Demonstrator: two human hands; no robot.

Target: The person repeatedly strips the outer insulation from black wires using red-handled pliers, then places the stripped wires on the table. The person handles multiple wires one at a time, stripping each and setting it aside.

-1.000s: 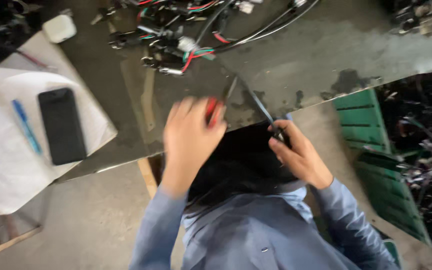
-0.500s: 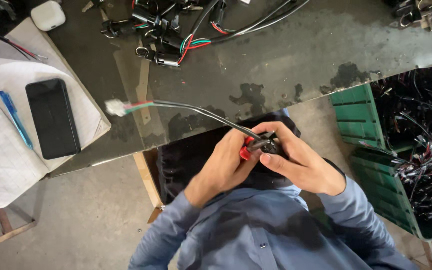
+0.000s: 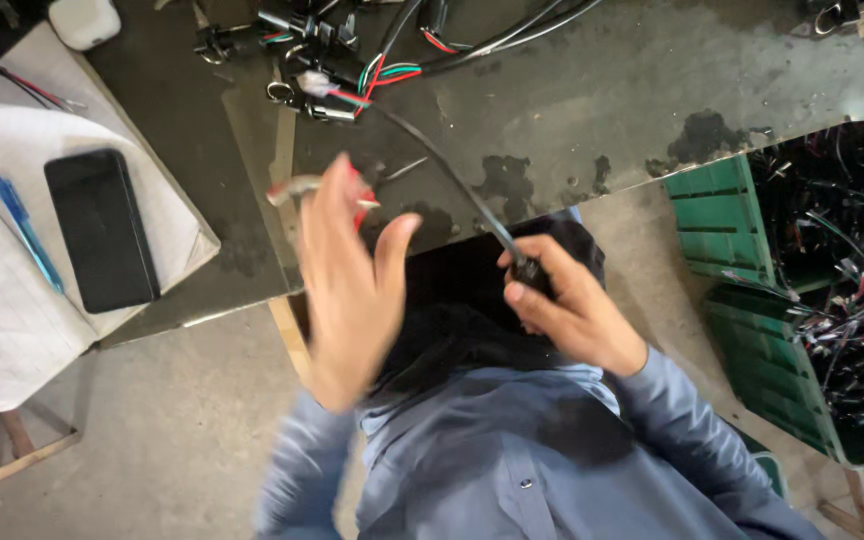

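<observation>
Concrete floor shows grey below the dark table (image 3: 602,90), which fills the upper part of your view. Nearest you, your blue shirt (image 3: 512,460) runs off the bottom edge. Your right hand (image 3: 577,315) sits just below the table's edge, clenched around the dark end of a black cable (image 3: 442,165); what that end is cannot be made out under your fingers. The cable rises from your fist across the table to a pale plug (image 3: 314,82) with red and green wires. Your left hand (image 3: 352,285) is lifted at the table's near edge, motion-blurred, fingers spread and loose. A red-handled tool (image 3: 317,188) shows behind it; whether you hold it or it merely lies on the table, you cannot tell.

Left of the table lie papers (image 3: 12,300) with a black phone (image 3: 102,230) and a blue pen (image 3: 27,232) on them. Right of the table, a green crate (image 3: 742,260) holds tangled black wiring, cut off by the frame. Along the table's far edge a heap of connectors (image 3: 322,40) is partly cropped.
</observation>
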